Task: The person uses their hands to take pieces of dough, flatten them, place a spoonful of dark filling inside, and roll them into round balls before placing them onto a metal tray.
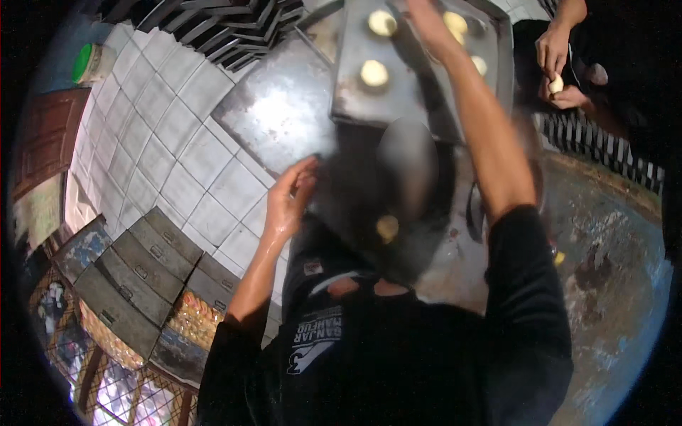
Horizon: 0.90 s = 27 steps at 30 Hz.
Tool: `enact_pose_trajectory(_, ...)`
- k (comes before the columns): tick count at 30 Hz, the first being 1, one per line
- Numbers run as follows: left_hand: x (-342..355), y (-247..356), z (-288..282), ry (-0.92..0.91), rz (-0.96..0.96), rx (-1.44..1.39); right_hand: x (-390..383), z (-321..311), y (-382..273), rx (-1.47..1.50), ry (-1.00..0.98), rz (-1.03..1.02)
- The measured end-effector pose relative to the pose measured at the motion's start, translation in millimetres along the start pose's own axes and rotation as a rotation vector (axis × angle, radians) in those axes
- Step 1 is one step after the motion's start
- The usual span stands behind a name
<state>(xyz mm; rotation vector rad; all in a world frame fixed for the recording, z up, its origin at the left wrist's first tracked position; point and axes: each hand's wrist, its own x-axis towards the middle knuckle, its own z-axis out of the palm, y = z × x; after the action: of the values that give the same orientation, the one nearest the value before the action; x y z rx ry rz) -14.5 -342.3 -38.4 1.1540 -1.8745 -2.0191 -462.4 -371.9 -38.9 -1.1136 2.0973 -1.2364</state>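
As your right arm reaches far up across the scene, your right hand (428, 25) is over the grey metal tray (352, 101), among the pale yellow dough balls (374, 73)! Its fingers run out past the upper edge, so how wide they are, and what they hold, I cannot tell. Over to your left hand (286, 202): it hangs half open beside the lower left of the tray, clear of it, fingers loosely bent, tips blurred, the wrist shining in the light.

On that tray the dough balls are well spread, two on the left side, others to the right of your hand and forearm. Just left of it, a flat metal sheet (273, 106) throws back a bright glare, lying on white floor tiles (202, 156). Up at the top left you have a jumble of dark ridged metal pieces (220, 32); down at the lower left, dark metal boxes (135, 280) sit packed together, near a brown wooden panel (53, 138). And at your upper right, a co-worker's hands (554, 53) pinch a small pale dough piece (556, 84), above a worn, blue-stained surface (604, 263).
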Motion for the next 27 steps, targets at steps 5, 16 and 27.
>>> enact_pose_trajectory(5, -37.5, -25.2, 3.8, 0.010, 0.062, -0.004, -256.2, 4.3, -75.4, 0.353, -0.143, 0.292)
enact_pose_trajectory(16, -166.0, -99.1, 161.2, -0.141, 0.320, 0.287, -573.6, 76.3, -34.9, -0.103, 0.143, 0.137)
enact_pose_trajectory(27, -291.0, -81.1, 284.0, -0.328, 0.091, 0.088, -746.9, 74.0, -51.6, 0.657, 0.584, 0.586)
